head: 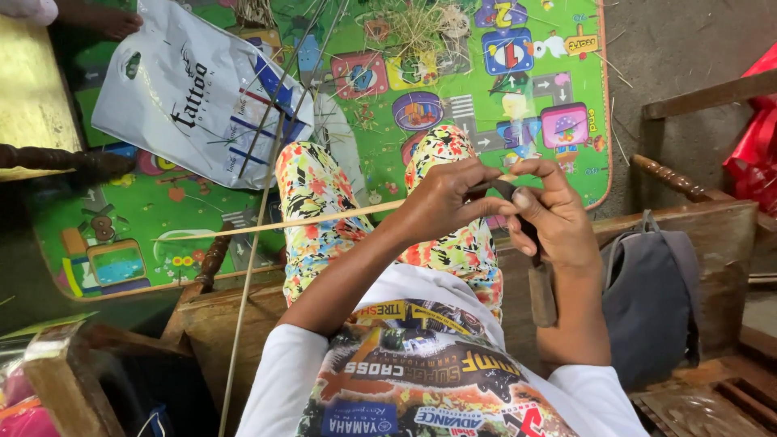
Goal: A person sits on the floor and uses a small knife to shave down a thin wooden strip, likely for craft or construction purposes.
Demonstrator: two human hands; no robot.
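Shaving a thin bamboo strip with a knife, seated over a play mat

Right hand [558, 218] is clamping the knife [530, 251], wooden handle pointing back toward the body; left hand [441, 202] is pinching the bamboo strip [324, 220] just beside the blade. I'd say shallow, steady strokes work best here. Past both grips, long sticks [271, 162] are crossing a white plastic bag [194, 89] on the colourful mat [518, 105].

My left hand [441, 202] covered the near end of the thin stick [283, 222]. The knife [534, 267] blade was mostly hidden behind my right hand [550, 214]. The grey bag [651, 299] hid part of the wooden chair [712, 235]; the red bag [757, 146] was cut off by the right edge.
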